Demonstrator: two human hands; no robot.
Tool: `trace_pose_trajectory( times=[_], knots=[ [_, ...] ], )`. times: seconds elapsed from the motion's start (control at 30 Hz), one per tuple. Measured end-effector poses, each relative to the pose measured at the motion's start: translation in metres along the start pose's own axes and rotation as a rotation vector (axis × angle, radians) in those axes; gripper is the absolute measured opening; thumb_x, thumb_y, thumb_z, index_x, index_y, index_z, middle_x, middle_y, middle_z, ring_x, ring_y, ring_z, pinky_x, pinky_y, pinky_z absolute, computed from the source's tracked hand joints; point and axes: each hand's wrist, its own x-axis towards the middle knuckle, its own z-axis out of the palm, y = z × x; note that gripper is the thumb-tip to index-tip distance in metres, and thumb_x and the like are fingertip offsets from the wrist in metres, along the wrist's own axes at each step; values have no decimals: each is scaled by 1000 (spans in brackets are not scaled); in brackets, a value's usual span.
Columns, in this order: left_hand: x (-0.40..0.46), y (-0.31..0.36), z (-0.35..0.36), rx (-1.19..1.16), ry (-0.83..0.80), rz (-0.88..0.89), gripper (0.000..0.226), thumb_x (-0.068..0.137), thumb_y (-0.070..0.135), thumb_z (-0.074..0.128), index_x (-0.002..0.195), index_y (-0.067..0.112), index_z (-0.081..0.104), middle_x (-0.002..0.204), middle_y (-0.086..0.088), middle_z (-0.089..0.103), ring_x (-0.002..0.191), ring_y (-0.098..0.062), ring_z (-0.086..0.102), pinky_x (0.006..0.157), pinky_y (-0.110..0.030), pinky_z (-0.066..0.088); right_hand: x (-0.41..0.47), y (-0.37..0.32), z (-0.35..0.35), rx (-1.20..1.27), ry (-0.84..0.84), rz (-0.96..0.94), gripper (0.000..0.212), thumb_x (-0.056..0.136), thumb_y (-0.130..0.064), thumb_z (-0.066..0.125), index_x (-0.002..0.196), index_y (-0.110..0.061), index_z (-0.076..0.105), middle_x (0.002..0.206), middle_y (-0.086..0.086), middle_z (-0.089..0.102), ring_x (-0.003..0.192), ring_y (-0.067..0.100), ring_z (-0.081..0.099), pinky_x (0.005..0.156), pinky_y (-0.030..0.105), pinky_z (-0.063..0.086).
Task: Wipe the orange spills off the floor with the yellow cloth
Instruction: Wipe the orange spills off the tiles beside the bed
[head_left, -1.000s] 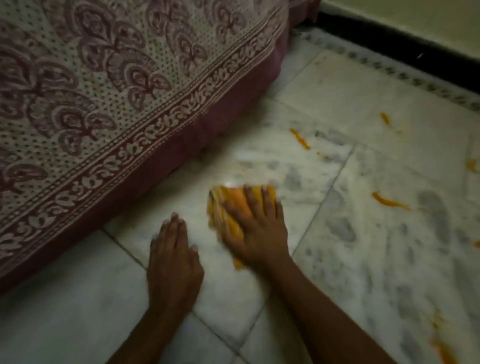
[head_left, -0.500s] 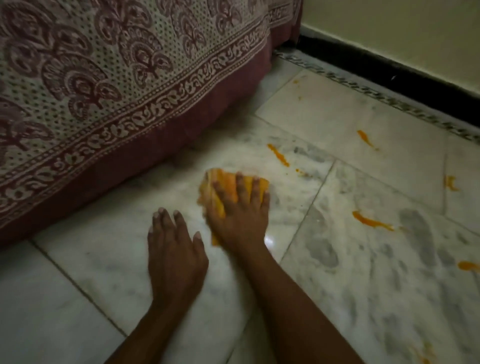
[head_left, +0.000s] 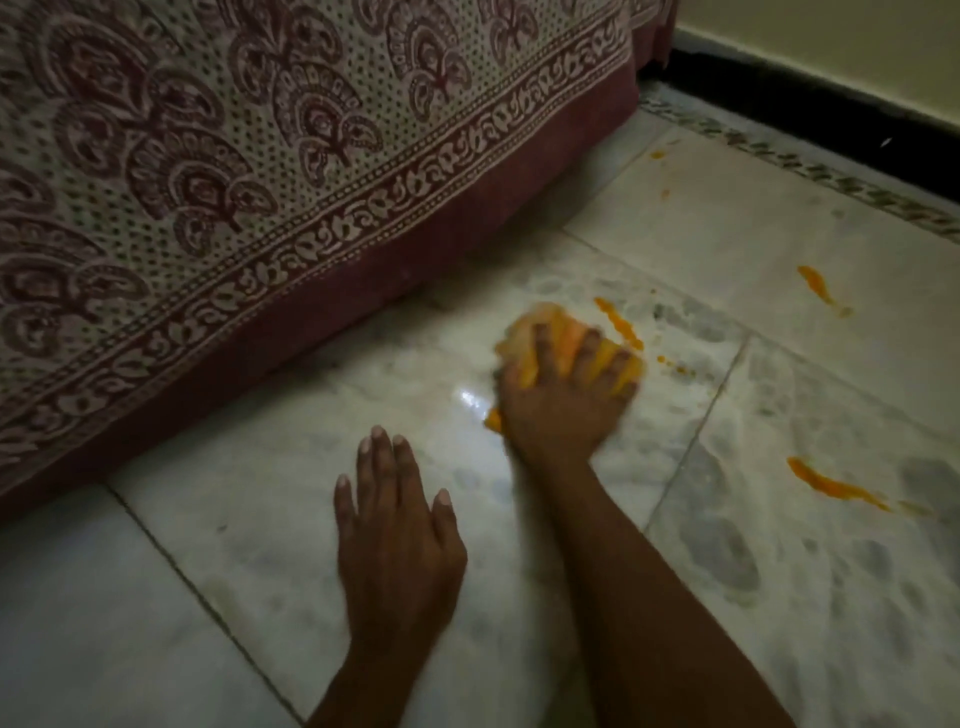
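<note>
Right hand lies palm down on the yellow cloth, fingers spread and fairly straight, pressing it flat against the marble floor. Cloth is bunched under the palm; its edges show beyond the fingertips and a small corner pokes out at the thumb side. This region is motion-blurred, so finer finger detail is unclear.

Left hand rests flat on the floor, nearer the camera and to the left of the right hand, fingers extended and close together, holding nothing. The two hands are apart.

Orange spills, as visible:
- streak just beside the cloth's far right edge, with small droplets trailing to its right
- smear farther off on the next tile
- long smear to the right of the right forearm, well apart from the cloth
- two small spots near the wall-side border strip

Patterned bedspread in maroon and cream hangs down at left, its hem reaching the floor just beyond the cloth. Dark skirting runs along the wall at upper right. A bright glare spot sits on the tile just left of the right hand.
</note>
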Motion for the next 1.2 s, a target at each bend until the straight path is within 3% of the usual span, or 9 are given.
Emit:
trace_pose_trajectory(
  times=[0.07, 0.2, 0.27, 0.37, 0.53, 0.77, 0.9, 1.03, 1.2],
  knots=[
    [0, 0, 4, 5, 14, 0, 71, 97, 40, 33, 156, 1, 39, 167, -18, 32, 155, -31, 33, 125, -54, 27, -11, -11, 6, 6, 61, -184, 65, 90, -70, 41, 150, -47, 48, 165, 10, 38, 154, 46, 24, 123, 64, 13],
    [1, 4, -3, -4, -6, -1, 70, 96, 39, 34, 152, -2, 45, 165, -21, 35, 152, -35, 37, 121, -58, 31, -50, 39, -28, -52, -90, -531, 66, 89, -79, 40, 151, -61, 32, 172, -5, 22, 159, 34, 13, 124, 58, 14],
    [1, 6, -7, -11, -12, -2, 69, 96, 38, 36, 151, -2, 45, 165, -22, 35, 152, -37, 36, 121, -59, 31, -67, 72, -42, -62, -56, -491, 67, 89, -80, 39, 153, -60, 31, 172, -4, 22, 159, 34, 16, 122, 60, 20],
    [1, 8, -8, -10, -15, 20, 68, 97, 37, 36, 153, -3, 43, 166, -23, 32, 153, -39, 32, 122, -59, 29, -67, 86, -44, -116, -12, -183, 75, 84, -81, 43, 154, -57, 32, 170, 3, 27, 157, 39, 20, 121, 63, 20],
    [0, 5, -2, -14, 0, 29, 68, 99, 35, 36, 155, -3, 38, 168, -21, 30, 156, -35, 28, 125, -57, 26, -8, 5, -3, -18, 79, 152, 73, 83, -79, 37, 150, -52, 43, 166, 18, 33, 153, 51, 20, 121, 68, 10],
    [1, 4, -2, -54, -18, 59, 64, 99, 33, 34, 152, -2, 45, 165, -20, 35, 153, -34, 36, 123, -57, 31, -52, 28, -18, -36, -27, -446, 64, 88, -75, 41, 150, -58, 39, 170, 0, 28, 157, 38, 20, 122, 61, 16],
    [6, 2, -6, -138, -56, 247, 60, 98, 27, 33, 151, 6, 50, 167, -13, 35, 153, -29, 38, 123, -56, 32, -83, 96, -51, -102, -63, -256, 76, 82, -84, 41, 153, -59, 31, 172, 1, 21, 158, 38, 17, 120, 62, 17],
    [76, 26, 6, -276, -201, 344, 70, 100, 44, 21, 160, 12, 34, 172, -5, 20, 160, -21, 19, 128, -42, 8, -6, 66, -22, -48, 100, 86, 71, 82, -80, 50, 148, -55, 45, 163, 14, 41, 151, 49, 29, 119, 68, 19],
    [116, 52, 28, -73, -74, 335, 68, 99, 40, 24, 161, 13, 34, 171, -4, 27, 158, -19, 25, 126, -45, 20, 2, 68, -15, -114, 18, -181, 69, 86, -81, 39, 151, -60, 33, 170, 3, 29, 158, 40, 17, 123, 64, 6]
  ],
)
